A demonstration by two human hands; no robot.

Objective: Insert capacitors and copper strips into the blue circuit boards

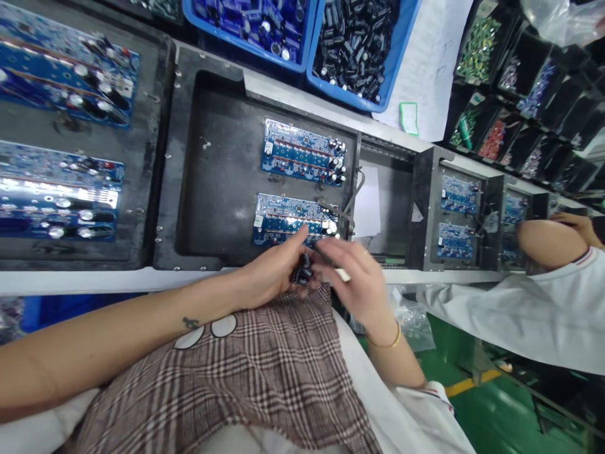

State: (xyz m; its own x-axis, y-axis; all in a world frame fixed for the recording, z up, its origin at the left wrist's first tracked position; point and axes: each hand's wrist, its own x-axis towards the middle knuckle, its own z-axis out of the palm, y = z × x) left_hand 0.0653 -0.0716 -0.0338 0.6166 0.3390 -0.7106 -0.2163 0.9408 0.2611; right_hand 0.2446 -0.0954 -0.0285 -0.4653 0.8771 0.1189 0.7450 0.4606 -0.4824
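Observation:
My left hand (271,271) is cupped around a small bunch of black cylindrical capacitors (302,272), just below the near blue circuit board (293,217). My right hand (352,277) hovers beside it, fingers bent and touching that bunch; I cannot tell if it pinches one. A second blue circuit board (302,151) lies further back on the same dark carrier tray (212,189). Both boards carry several mounted capacitors along their right ends.
Another dark tray (151,145) at left holds two more boards. Blue bins of capacitors (359,44) stand at the back; black bins of small parts (520,94) at right. Another person's arm (548,243) in a white sleeve reaches over trays (458,214) at right.

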